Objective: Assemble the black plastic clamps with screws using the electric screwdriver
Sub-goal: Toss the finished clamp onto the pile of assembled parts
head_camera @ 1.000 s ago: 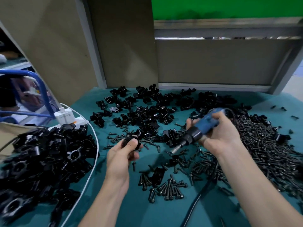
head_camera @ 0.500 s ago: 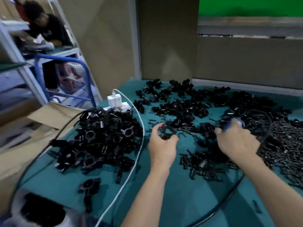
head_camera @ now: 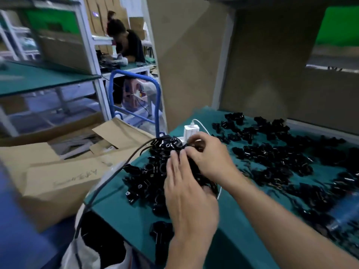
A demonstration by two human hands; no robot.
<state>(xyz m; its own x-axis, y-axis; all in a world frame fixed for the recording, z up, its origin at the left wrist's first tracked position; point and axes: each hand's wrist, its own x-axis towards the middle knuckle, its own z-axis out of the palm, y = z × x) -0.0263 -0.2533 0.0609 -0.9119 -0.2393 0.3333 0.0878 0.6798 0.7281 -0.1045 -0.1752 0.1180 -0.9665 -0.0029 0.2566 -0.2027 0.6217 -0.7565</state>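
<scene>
Both my hands are over a heap of black plastic clamps (head_camera: pixel 143 177) at the left end of the green table mat (head_camera: pixel 242 239). My left hand (head_camera: pixel 186 193) lies palm down on the heap with its fingers stretched out. My right hand (head_camera: pixel 209 158) sits just behind it, fingers curled down among the clamps; what they hold is hidden. The blue electric screwdriver (head_camera: pixel 347 216) lies blurred on the mat at the far right, away from both hands. More loose clamp parts (head_camera: pixel 272 152) are spread across the mat's middle and back.
A white charger (head_camera: pixel 191 131) on a power strip stands behind the heap. A black cable (head_camera: pixel 108 177) drops over the table's left edge toward a white bag (head_camera: pixel 101 247). An open cardboard box (head_camera: pixel 64 171), a blue cart frame (head_camera: pixel 157 94) and another person (head_camera: pixel 128 45) are to the left.
My view has swung left. My right hand has let go of the screwdriver and joined the left hand over the clamp heap at the table's left end.
</scene>
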